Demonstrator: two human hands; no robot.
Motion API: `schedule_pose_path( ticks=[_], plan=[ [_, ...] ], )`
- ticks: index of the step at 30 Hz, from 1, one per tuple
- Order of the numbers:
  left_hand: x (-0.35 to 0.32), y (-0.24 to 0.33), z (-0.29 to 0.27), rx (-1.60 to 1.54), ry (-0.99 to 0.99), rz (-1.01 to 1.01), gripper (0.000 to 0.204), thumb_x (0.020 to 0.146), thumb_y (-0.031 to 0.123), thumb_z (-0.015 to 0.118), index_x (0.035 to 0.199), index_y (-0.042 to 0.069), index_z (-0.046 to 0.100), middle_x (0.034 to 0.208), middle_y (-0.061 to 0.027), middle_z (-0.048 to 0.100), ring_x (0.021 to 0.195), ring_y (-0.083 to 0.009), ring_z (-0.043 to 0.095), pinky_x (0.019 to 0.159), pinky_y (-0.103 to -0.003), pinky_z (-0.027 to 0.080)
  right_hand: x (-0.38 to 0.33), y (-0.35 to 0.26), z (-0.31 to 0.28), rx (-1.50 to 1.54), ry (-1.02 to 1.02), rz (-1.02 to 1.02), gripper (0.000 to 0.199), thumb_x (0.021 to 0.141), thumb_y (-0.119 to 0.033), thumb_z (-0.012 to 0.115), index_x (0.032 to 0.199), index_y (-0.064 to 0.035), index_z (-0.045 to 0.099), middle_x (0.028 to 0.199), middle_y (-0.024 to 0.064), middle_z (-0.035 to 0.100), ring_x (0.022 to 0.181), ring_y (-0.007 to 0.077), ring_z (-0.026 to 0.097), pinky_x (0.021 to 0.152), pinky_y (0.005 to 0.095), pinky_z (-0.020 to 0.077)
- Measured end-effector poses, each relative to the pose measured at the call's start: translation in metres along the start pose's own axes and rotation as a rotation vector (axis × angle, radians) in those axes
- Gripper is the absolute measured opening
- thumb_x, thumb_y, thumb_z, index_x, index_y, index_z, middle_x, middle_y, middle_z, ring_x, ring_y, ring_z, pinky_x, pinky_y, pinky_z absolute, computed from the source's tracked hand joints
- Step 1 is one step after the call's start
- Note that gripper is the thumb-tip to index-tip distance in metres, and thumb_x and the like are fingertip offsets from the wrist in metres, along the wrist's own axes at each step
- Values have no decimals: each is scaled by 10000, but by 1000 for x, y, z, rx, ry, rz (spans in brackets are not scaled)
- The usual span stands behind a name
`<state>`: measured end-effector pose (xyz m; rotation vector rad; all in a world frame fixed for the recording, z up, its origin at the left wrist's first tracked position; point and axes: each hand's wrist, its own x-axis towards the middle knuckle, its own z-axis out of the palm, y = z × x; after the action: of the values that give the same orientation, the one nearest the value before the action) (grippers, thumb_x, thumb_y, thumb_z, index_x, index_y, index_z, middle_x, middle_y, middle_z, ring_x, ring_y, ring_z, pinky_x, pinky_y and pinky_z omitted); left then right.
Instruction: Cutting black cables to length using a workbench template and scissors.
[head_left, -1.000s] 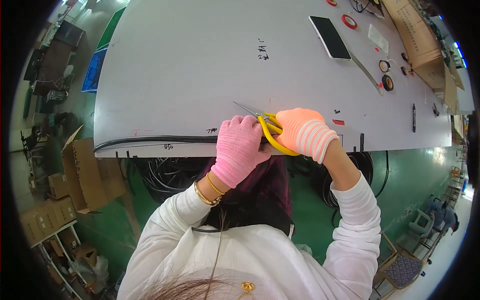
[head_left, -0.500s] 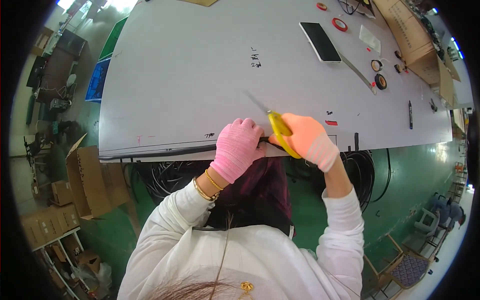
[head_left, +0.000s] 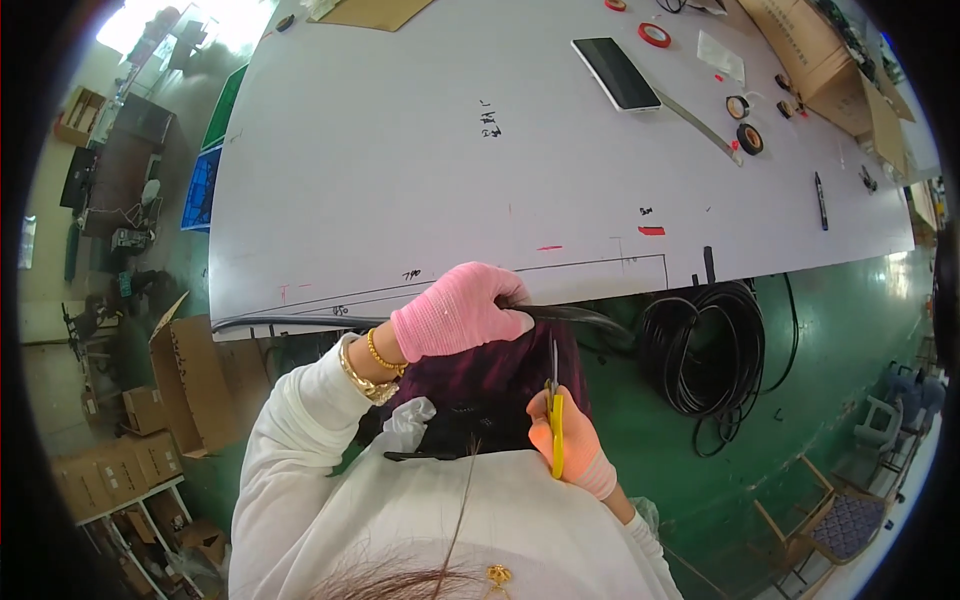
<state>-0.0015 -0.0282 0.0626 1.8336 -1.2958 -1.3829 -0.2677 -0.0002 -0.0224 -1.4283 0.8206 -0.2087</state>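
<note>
My left hand, in a pink glove, is closed around a black cable at the near edge of the table. To the left the cable runs along the table edge; to the right its loose part sticks out past my fingers and bends over the edge. My right hand, in an orange glove, is low in front of my body, below the table edge. It grips yellow-handled scissors, whose blades point up toward the cable without touching it.
Big coils of black cable hang below the table edge on the right. On the white table lie a phone, a metal ruler, tape rolls and a marker. Cardboard boxes stand at the left.
My right hand has pulled back from the cable with the scissors, down toward my body. My left hand keeps its grip, and the cable's right part now shows beyond it.
</note>
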Motion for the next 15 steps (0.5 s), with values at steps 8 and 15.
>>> schedule_pose_path(
  ticks=[8, 15],
  plan=[
    [-11, 7, 16, -31, 5, 14, 190, 788, 132, 677, 906, -17, 674, 685, -69, 577, 659, -143, 502, 648, -304, 463, 13, 5, 13, 404, -119, 176, 340, 1061, -358, 492, 1088, -19, 503, 928, -6, 441, 815, 104, 438, 829, 218, 412],
    [-15, 8, 14, -53, 11, 22, 189, 788, 127, 675, 910, -16, 676, 693, -72, 590, 667, -148, 515, 660, -306, 473, 10, -13, 14, 294, -93, 19, 174, 990, -196, 577, 1070, -55, 515, 896, 15, 565, 805, 152, 561, 777, 248, 474]
  ],
)
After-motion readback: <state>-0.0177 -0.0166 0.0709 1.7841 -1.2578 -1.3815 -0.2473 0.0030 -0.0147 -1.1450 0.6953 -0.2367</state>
